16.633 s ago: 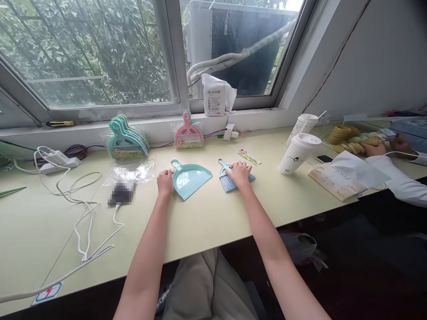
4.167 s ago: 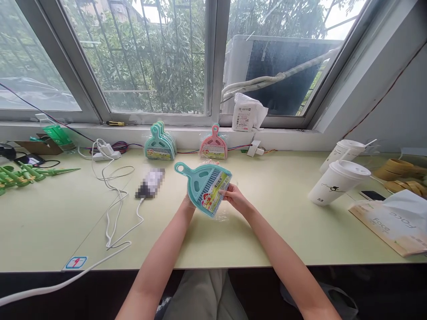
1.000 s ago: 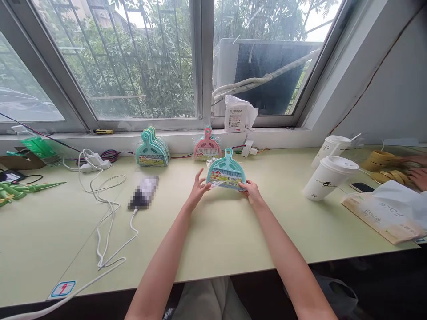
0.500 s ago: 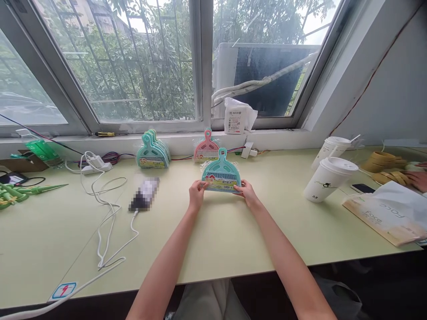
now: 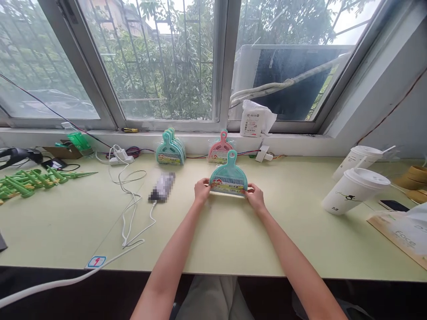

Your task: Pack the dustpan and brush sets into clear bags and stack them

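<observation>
A teal mini dustpan and brush set point(image 5: 229, 174) in clear wrap, with a printed label across its lower part, stands upright on the table with its handle up. My left hand point(image 5: 202, 191) pinches its lower left corner. At the lower right corner my right hand point(image 5: 255, 198) has its fingers closed on the same set. Just behind it a pink dustpan set point(image 5: 220, 150) leans at the wall, partly covered by the teal one. Further left, several teal dustpan sets point(image 5: 169, 150) stand stacked one behind another.
White cables and a charging phone point(image 5: 162, 187) lie on the left of the table point(image 5: 230, 240). Green plastic pieces point(image 5: 30, 182) are at far left. To the right are two white cups point(image 5: 353, 191), a dark phone point(image 5: 393, 205) and a tissue pack point(image 5: 403, 235). A wrapped package point(image 5: 255, 120) sits on the sill.
My view has swung left, so everything sits further right in the picture. The held dustpan set has turned slightly and stays between both hands.
</observation>
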`<state>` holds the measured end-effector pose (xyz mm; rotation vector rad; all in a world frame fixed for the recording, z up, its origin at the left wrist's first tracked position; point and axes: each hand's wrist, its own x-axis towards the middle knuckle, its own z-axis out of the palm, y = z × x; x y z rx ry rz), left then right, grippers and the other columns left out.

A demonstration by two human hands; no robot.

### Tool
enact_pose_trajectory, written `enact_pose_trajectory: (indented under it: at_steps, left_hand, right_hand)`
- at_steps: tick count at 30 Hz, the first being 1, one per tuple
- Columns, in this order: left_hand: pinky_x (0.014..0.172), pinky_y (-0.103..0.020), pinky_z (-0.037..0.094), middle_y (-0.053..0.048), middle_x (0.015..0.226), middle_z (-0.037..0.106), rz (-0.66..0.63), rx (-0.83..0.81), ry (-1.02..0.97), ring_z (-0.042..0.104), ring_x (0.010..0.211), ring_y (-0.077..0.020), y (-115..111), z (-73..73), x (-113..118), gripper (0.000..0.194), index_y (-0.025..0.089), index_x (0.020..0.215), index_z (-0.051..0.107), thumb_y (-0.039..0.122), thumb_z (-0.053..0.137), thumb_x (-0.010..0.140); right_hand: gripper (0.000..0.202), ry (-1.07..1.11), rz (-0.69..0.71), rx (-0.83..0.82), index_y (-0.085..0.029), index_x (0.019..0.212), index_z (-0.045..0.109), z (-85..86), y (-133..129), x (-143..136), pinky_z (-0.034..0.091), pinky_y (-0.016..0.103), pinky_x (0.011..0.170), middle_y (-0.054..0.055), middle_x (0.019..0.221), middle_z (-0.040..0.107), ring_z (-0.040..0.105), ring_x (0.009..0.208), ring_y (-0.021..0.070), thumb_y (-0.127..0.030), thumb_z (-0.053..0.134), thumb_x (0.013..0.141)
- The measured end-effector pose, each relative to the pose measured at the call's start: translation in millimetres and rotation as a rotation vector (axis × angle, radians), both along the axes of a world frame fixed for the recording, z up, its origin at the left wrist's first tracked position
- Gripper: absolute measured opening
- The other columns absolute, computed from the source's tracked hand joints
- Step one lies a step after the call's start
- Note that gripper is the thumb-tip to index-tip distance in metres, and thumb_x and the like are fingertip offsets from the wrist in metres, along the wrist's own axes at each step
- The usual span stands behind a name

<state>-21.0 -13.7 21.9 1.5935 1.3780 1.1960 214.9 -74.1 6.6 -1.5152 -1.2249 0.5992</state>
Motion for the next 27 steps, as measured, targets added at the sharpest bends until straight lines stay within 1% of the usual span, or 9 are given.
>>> enact_pose_trajectory:
  at_steps: [3, 6, 8, 10, 13, 17, 20, 23, 27]
  left_hand:
    - [0.070, -0.032, 0.050, -0.007, 0.087, 0.070, -0.017, 0.059, 0.083, 0.063, 0.070, -0.0184, 10.1, 10.2, -9.7, 0.017, 0.020, 0.087, 0.069, 0.019, 0.069, 0.070]
    - [0.073, -0.032, 0.048, -0.007, 0.083, 0.069, -0.016, 0.150, 0.217, 0.062, 0.071, -0.0195, 28.8, 26.6, -32.2, 0.016, 0.020, 0.087, 0.069, 0.017, 0.067, 0.072]
    - [0.076, -0.033, 0.047, -0.008, 0.083, 0.069, 0.028, 0.202, 0.301, 0.063, 0.075, -0.0209, 43.8, 38.0, -55.6, 0.014, 0.019, 0.087, 0.069, 0.017, 0.066, 0.073]
    - [0.078, -0.032, 0.046, -0.009, 0.084, 0.069, 0.104, 0.223, 0.359, 0.064, 0.078, -0.0218, 59.1, 47.1, -84.5, 0.014, 0.019, 0.088, 0.069, 0.019, 0.066, 0.074]
    - [0.076, -0.030, 0.046, -0.009, 0.086, 0.070, 0.233, 0.216, 0.394, 0.064, 0.078, -0.0217, 81.3, 53.0, -134.9, 0.015, 0.018, 0.090, 0.068, 0.020, 0.065, 0.075]
    - [0.073, -0.028, 0.045, -0.010, 0.087, 0.071, 0.380, 0.162, 0.433, 0.064, 0.079, -0.0216, 109.5, 48.6, -203.9, 0.013, 0.016, 0.086, 0.067, 0.017, 0.063, 0.074]
    - [0.074, -0.028, 0.045, -0.010, 0.086, 0.071, 0.466, 0.086, 0.469, 0.065, 0.080, -0.0224, 129.0, 42.2, -245.0, 0.012, 0.016, 0.083, 0.067, 0.020, 0.065, 0.072]
    - [0.075, -0.029, 0.045, -0.010, 0.087, 0.071, 0.531, 0.029, 0.463, 0.065, 0.079, -0.0227, 148.7, 35.0, -270.3, 0.013, 0.016, 0.081, 0.067, 0.023, 0.067, 0.070]
    - [0.074, -0.029, 0.047, -0.010, 0.093, 0.070, 0.512, 0.005, 0.451, 0.065, 0.076, -0.0206, 175.0, 22.8, -283.1, 0.017, 0.016, 0.085, 0.066, 0.022, 0.067, 0.069]
  right_hand:
    - [0.035, -0.063, -0.006, 0.037, -0.020, 0.086, 0.064, -2.4, 7.6, -8.1, 0.046, 0.029, 0.060, 0.007, 0.088, 0.070, 0.064, 0.070, 0.0212, -0.051, 0.067, 0.068]
    - [0.034, -0.138, 0.039, 0.116, -0.019, 0.086, 0.062, -0.8, 27.8, -27.7, 0.046, 0.030, 0.062, 0.008, 0.091, 0.069, 0.064, 0.071, 0.0209, -0.051, 0.063, 0.072]
    - [0.032, -0.172, 0.086, 0.152, -0.019, 0.084, 0.061, 4.4, 47.4, -50.1, 0.046, 0.029, 0.063, 0.007, 0.088, 0.069, 0.065, 0.070, 0.0205, -0.050, 0.061, 0.075]
    - [0.028, -0.208, 0.118, 0.172, -0.020, 0.085, 0.061, 12.6, 69.9, -79.9, 0.045, 0.028, 0.065, 0.005, 0.085, 0.069, 0.065, 0.070, 0.0201, -0.047, 0.060, 0.079]
    - [0.017, -0.329, 0.134, 0.157, -0.020, 0.090, 0.060, 26.8, 104.3, -133.7, 0.043, 0.027, 0.068, 0.004, 0.089, 0.069, 0.065, 0.073, 0.0180, -0.036, 0.057, 0.084]
    - [0.017, -0.547, 0.160, 0.124, -0.022, 0.103, 0.058, 38.9, 144.2, -206.0, 0.041, 0.026, 0.070, 0.006, 0.101, 0.068, 0.065, 0.085, 0.0192, -0.031, 0.052, 0.090]
    - [0.023, -0.659, 0.216, 0.073, -0.022, 0.114, 0.054, 39.2, 167.9, -248.7, 0.041, 0.027, 0.068, 0.009, 0.108, 0.066, 0.065, 0.088, 0.0207, -0.032, 0.049, 0.093]
    - [0.027, -0.708, 0.249, 0.042, -0.021, 0.119, 0.049, 32.4, 188.1, -275.4, 0.042, 0.028, 0.068, 0.012, 0.112, 0.064, 0.066, 0.089, 0.0221, -0.032, 0.046, 0.095]
    - [0.029, -0.704, 0.272, 0.011, -0.018, 0.123, 0.045, 18.5, 212.4, -288.0, 0.042, 0.028, 0.067, 0.014, 0.110, 0.065, 0.067, 0.089, 0.0233, -0.028, 0.044, 0.096]
